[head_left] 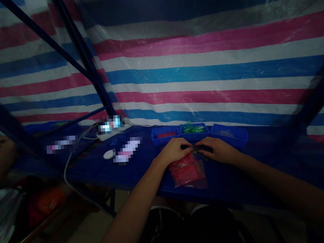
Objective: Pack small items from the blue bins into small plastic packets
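My left hand (177, 149) rests over the top of a pile of red plastic packets (186, 172), its fingers curled toward the right. Facing it, my right hand (220, 149) has its thumb and fingers bent together in a pinch. A small dark, partly shiny piece (195, 151) shows between the fingertips of both hands; its kind is too small and dim to make out. Some clear film sticks out at the right side of the red packets. Just behind the hands is a row of blue trays.
The left tray (154, 136) holds red pieces, the middle tray (194, 135) green packets (196, 129), the right tray (242, 136) clear ones. A white round object (108, 154), a blurred phone (127, 149) and a power strip (116, 130) lie left. Another person's arm (2, 159) shows far left.
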Demonstrator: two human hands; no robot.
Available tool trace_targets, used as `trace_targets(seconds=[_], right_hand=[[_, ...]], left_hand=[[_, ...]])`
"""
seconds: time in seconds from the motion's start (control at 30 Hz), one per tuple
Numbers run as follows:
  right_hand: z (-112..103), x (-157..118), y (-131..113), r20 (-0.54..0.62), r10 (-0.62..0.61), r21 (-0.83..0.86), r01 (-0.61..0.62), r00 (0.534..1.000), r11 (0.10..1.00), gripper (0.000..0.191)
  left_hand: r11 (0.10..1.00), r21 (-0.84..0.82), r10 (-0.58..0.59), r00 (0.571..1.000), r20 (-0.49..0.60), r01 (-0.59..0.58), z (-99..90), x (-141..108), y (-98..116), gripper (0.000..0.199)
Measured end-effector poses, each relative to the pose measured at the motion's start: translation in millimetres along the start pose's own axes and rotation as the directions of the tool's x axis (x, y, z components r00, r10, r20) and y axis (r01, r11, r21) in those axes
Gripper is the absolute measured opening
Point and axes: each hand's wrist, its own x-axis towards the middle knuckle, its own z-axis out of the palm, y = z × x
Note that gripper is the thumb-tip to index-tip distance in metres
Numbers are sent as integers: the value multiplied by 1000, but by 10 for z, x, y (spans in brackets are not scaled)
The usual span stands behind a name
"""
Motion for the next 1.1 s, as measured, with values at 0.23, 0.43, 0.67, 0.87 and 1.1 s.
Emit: trace_targets(seconds=[0.23, 0.43, 0.67, 0.87, 1.1], right_hand=[[-42, -13, 45, -111, 63, -25, -66, 992, 997, 25], [-48, 26, -53, -329, 261, 177, -212, 908, 961, 22], [80, 48, -105, -280, 338, 519, -154, 898, 840, 28], [113, 58, -85, -247, 399, 635, -163, 883, 755, 33], [117, 85, -100, -234, 464, 733, -159, 854, 662, 38]], left_hand=[[1000, 12, -20, 1000, -16, 20, 1, 18, -32, 18], [998, 37, 54, 984, -172, -48, 12, 16, -21, 33], [996, -24, 78, 988, -133, -82, -29, 39, 81, 26], [994, -56, 78, 981, -176, -90, -16, 45, 102, 23], [991, -88, 86, 980, -180, -103, -14, 57, 127, 23]])
